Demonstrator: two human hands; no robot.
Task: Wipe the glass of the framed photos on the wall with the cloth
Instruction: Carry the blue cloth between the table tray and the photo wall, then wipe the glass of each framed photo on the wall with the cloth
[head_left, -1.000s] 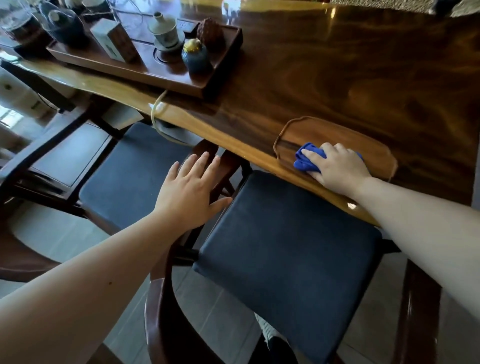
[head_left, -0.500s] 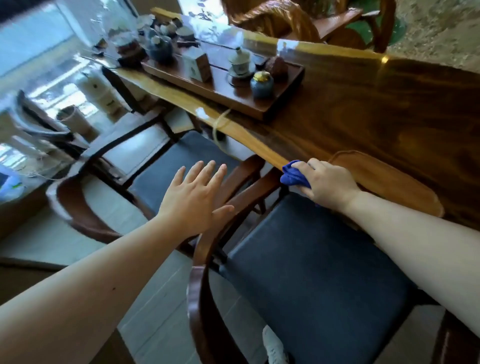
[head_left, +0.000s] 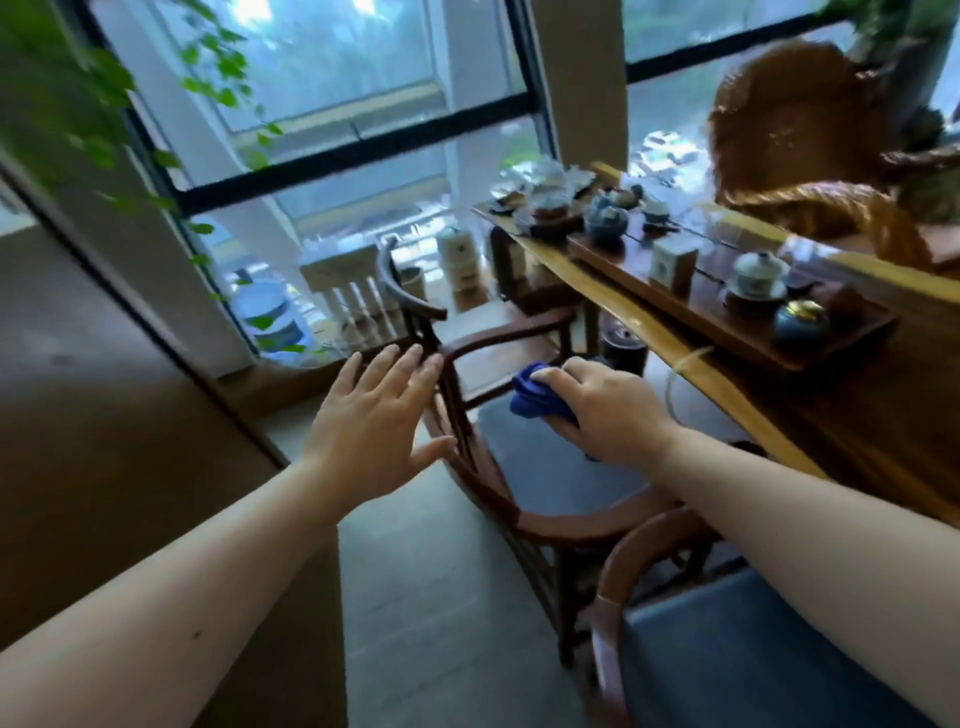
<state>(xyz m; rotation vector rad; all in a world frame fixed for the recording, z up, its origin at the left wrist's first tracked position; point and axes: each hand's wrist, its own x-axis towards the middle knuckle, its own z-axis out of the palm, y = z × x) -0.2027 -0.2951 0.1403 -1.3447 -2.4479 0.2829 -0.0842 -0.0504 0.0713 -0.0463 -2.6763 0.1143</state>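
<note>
A crumpled blue cloth (head_left: 535, 397) is bunched in my right hand (head_left: 605, 410), which hangs in the air above a chair seat, left of the long wooden table. My left hand (head_left: 374, 421) is held out flat with fingers spread and holds nothing; it hovers beside the curved back of a wooden chair. No framed photos or wall pictures are in view. The picture is blurred by motion.
Two wooden armchairs (head_left: 498, 499) with dark blue seat cushions stand along the table (head_left: 852, 415). A wooden tea tray (head_left: 711, 306) carries cups, jars and a small box. Large windows (head_left: 363, 130) fill the back, with green vines at upper left and a brown wall (head_left: 104, 415) at left.
The view has swung up and to the left, from the tabletop to the windows. My right hand has lifted the cloth off the table edge and now holds it over the chair.
</note>
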